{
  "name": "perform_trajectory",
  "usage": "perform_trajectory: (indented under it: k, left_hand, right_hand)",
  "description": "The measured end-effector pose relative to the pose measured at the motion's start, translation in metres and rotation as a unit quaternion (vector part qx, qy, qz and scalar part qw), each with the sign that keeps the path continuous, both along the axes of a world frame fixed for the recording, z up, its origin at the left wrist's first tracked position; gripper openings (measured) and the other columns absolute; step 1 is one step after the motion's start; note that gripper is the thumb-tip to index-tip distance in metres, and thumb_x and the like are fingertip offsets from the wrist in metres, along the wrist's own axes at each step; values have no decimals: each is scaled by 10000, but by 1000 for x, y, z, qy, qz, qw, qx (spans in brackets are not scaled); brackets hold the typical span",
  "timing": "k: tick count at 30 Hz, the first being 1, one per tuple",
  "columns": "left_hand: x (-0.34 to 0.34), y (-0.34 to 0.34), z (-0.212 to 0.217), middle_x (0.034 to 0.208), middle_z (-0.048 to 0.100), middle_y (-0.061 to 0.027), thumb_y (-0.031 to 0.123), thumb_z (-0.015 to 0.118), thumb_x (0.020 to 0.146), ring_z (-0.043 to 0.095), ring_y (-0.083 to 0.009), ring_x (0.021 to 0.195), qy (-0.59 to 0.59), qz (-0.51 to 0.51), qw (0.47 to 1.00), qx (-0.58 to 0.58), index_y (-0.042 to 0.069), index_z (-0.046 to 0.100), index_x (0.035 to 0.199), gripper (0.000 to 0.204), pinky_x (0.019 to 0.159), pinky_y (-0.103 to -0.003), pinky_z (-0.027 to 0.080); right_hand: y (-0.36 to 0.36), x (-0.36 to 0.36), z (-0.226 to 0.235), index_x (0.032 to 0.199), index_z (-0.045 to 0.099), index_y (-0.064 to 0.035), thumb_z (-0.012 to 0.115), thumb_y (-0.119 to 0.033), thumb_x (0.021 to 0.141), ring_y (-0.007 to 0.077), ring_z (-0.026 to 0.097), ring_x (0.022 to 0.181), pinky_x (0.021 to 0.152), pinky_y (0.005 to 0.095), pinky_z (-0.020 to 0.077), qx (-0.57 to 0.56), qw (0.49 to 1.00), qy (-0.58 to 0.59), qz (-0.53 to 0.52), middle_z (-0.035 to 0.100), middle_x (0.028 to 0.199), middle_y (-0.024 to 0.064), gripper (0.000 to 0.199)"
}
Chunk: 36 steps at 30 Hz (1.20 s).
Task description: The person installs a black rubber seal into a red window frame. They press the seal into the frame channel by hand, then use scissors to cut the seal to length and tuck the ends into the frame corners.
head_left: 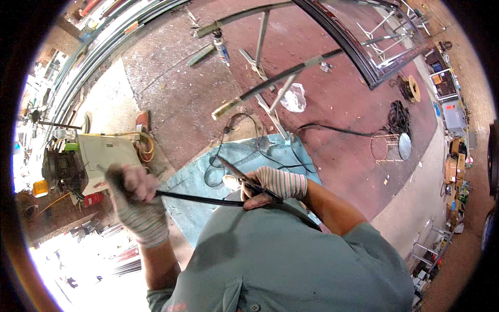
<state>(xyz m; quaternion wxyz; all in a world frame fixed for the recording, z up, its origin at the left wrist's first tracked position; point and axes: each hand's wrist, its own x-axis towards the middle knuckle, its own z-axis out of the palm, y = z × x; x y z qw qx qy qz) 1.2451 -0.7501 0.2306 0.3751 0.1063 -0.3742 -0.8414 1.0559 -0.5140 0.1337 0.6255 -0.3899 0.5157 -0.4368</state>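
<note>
A black rubber-like strip (202, 199) stretches across in front of my body between my two hands. My left hand (136, 203), in a striped knit glove, is smeared by motion, but its fingers look closed around the strip's left end. My right hand (275, 184), in a matching glove with dark-stained fingers, is closed on the strip near my belly. From the same hand a dark, slim piece (232, 168) points up and left; I cannot tell whether it is a tool or part of the strip.
Below me lies a light-blue sheet (200, 177) with thin black cables across it. Ahead stand metal trestles with padded bars (275, 80), carrying a dark frame (358, 57). A spray can (221, 49), a clear plastic bag (293, 98), a wire stool (404, 146) and a pale cabinet (106, 156) are around.
</note>
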Motion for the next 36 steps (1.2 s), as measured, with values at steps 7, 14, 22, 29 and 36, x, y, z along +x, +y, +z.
perform_trajectory:
  k: [7, 14, 22, 29, 36]
  left_hand:
    - [87, -146, 22, 868, 454, -48, 250, 462, 1083, 393, -130, 684, 30, 58, 998, 16, 20, 488, 1014, 242, 567, -253, 376]
    - [39, -241, 19, 1250, 617, -114, 181, 503, 1049, 546, -197, 983, -38, 59, 996, 55, -17, 596, 1289, 325, 827, -304, 490]
    - [-92, -380, -24, 773, 566, -7, 409, 532, 1044, 481, -78, 544, -235, 137, 957, -98, 79, 480, 1433, 513, 438, -250, 445]
    - [-223, -503, 41, 1124, 641, -141, 277, 440, 1089, 465, -75, 577, -93, -81, 972, -200, 50, 593, 1232, 309, 355, -186, 352]
    - [-347, -486, 48, 872, 589, -37, 395, 503, 1060, 463, -90, 635, -82, -153, 962, -210, 108, 597, 1191, 328, 482, -224, 371]
  right_hand:
    - [-73, -24, -19, 873, 643, -58, 856, -222, 833, 86, 533, 696, 636, 281, 444, -59, 992, 70, 87, 609, 742, -18, 272]
    - [-151, -19, -57, 888, 636, -62, 817, -218, 881, 49, 478, 650, 571, 253, 403, -31, 999, 26, 32, 570, 708, -39, 239]
    - [-311, -97, -46, 935, 645, -71, 819, -362, 870, 99, 528, 695, 634, 275, 442, -63, 994, -85, -22, 610, 748, -11, 345]
    - [-422, -155, -89, 949, 624, -56, 816, -241, 853, 142, 540, 739, 687, 338, 471, -110, 954, 71, -269, 609, 769, 48, 284]
    - [-422, -181, -78, 860, 621, -31, 808, -234, 849, 166, 523, 665, 653, 350, 457, 7, 909, 104, -404, 569, 679, 59, 276]
